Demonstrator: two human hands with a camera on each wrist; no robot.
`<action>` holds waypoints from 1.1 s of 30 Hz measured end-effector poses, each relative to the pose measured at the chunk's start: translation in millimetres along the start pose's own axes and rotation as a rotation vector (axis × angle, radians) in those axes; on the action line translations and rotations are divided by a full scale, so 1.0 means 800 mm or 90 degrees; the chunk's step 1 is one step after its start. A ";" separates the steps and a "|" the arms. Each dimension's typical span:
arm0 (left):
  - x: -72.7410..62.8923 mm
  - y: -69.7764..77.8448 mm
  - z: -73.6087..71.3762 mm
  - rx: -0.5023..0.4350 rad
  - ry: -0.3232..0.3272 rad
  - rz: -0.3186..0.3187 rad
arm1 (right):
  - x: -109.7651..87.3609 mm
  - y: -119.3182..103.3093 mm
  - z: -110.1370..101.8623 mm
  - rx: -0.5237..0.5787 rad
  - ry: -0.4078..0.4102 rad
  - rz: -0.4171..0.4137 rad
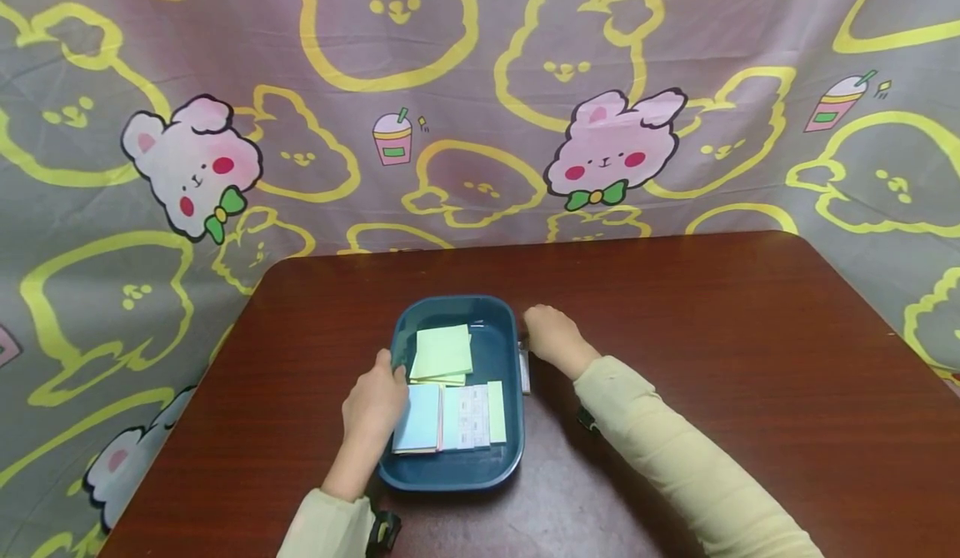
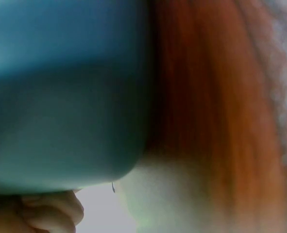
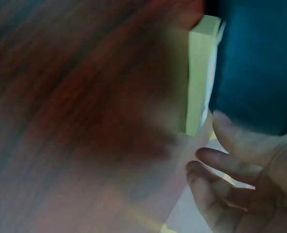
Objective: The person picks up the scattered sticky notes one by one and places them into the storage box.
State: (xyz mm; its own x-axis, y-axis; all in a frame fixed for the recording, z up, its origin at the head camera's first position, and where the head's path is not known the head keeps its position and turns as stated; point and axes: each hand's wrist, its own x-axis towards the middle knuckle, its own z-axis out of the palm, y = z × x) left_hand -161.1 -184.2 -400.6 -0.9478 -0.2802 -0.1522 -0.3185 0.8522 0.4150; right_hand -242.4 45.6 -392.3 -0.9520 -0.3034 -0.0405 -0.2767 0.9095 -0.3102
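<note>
A dark blue tray [image 1: 456,479] holds several sticky note pads. Toward its far end lie pale green notes [image 1: 442,350]. Nearer are a light blue pad [image 1: 417,418], a white printed pad [image 1: 468,418] and a narrow green strip [image 1: 497,412]. My left hand [image 1: 375,404] grips the tray's left rim, thumb over the edge. Beside the right rim is my right hand [image 1: 557,340], its fingers loosely bent and the thumb at the tray's wall in the right wrist view. A thick yellow pad [image 3: 200,80] stands between that hand and the outer wall.
The brown wooden table [image 1: 697,316] carries the tray near its front middle. Behind and around it hangs a grey curtain [image 1: 465,117] with cartoon animals. The left wrist view is mostly filled by the tray's wall [image 2: 60,131].
</note>
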 end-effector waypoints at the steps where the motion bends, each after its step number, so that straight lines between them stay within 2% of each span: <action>1: 0.000 0.000 0.000 0.000 0.001 0.000 | 0.000 0.001 0.002 -0.001 -0.009 -0.004; 12: -0.001 0.001 -0.001 -0.001 -0.003 -0.002 | -0.001 -0.001 0.005 -0.011 -0.053 -0.012; 21: 0.001 0.002 0.000 -0.004 0.000 -0.002 | 0.000 -0.003 0.006 0.049 -0.095 0.015; 33: 0.000 0.001 0.000 -0.004 0.002 0.001 | -0.003 -0.003 0.004 0.071 -0.069 0.016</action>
State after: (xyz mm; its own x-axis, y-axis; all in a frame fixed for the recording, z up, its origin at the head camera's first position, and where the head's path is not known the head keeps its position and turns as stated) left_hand -161.2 -183.3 -399.9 -0.9482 -0.2810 -0.1484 -0.3177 0.8497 0.4208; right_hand -238.9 43.0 -394.7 -0.9370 -0.3155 -0.1501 -0.2309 0.8817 -0.4115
